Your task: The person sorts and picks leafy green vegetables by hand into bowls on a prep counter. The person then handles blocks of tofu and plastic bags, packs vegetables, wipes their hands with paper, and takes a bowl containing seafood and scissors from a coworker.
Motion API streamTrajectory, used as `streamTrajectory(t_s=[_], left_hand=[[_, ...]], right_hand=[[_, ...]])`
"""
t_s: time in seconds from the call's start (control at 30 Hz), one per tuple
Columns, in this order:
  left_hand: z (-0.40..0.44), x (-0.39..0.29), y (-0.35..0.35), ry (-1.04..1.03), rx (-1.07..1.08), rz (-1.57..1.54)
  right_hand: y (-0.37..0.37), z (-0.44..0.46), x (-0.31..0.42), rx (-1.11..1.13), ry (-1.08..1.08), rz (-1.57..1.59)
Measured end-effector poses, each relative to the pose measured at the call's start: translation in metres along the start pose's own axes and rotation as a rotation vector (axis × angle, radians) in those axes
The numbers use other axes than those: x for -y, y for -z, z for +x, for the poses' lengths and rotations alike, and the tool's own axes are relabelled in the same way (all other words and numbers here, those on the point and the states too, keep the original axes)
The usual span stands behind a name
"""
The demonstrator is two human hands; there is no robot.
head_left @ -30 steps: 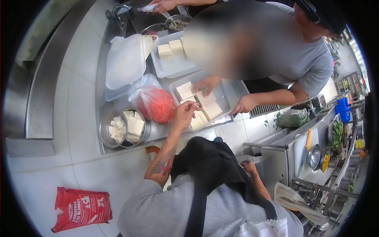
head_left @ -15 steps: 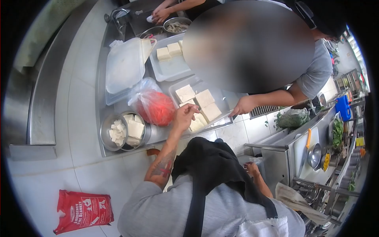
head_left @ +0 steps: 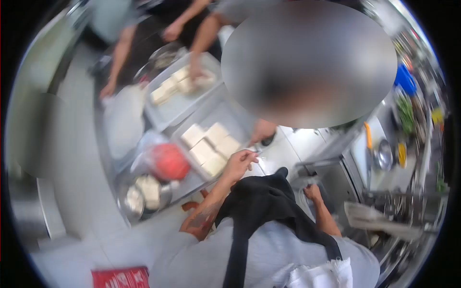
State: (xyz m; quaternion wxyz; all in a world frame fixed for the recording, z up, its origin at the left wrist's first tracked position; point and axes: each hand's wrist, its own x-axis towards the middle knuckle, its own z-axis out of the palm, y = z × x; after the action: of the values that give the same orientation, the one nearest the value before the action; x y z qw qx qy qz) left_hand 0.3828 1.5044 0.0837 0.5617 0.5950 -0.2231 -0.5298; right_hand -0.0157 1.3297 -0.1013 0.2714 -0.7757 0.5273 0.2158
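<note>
My left hand [head_left: 241, 162] hangs by the near right corner of a translucent plastic tub [head_left: 234, 120] that holds several white tofu blocks [head_left: 211, 149]. Its fingers are curled together, and motion blur hides whether anything is in them. Low on my right side, my right hand [head_left: 313, 193] is closed in a fist beside a clear plastic bag-like thing [head_left: 300, 189]; what it grips, if anything, cannot be made out. A co-worker's hand [head_left: 263, 130] is at the tub's right side. Another person's hand [head_left: 196, 72] reaches into a second tub [head_left: 168, 117] of tofu.
On the steel table are a bag with red contents [head_left: 170, 162], metal bowls [head_left: 163, 194] of white pieces and a white lid [head_left: 124, 117]. A third hand [head_left: 108, 90] touches the lid. A counter on the right carries an orange-handled knife [head_left: 368, 134] and a steel bowl [head_left: 384, 156].
My view has swung and blurred. My left hand has moved from above the tofu to the tub's corner. A co-worker's hand now reaches into the far tub, and another is at the lid.
</note>
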Motion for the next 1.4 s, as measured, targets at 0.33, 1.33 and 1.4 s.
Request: streamTrajectory(t_s=[0.33, 1.33, 1.4], left_hand=[[0.151, -0.016, -0.214, 0.117, 0.381, 0.212], [0.668, -0.014, -0.763, -0.466, 0.987, 0.727], [0.683, -0.022, -0.757, -0.335, 1.006, 0.662]], right_hand=[[0.121, -0.01, -0.044, -0.172, 0.14, 0.783], [0.328, 0.051, -0.235, -1.333, -1.076, 1.391], [0.364, 0.071, -0.251, -1.315, -1.079, 1.443]])
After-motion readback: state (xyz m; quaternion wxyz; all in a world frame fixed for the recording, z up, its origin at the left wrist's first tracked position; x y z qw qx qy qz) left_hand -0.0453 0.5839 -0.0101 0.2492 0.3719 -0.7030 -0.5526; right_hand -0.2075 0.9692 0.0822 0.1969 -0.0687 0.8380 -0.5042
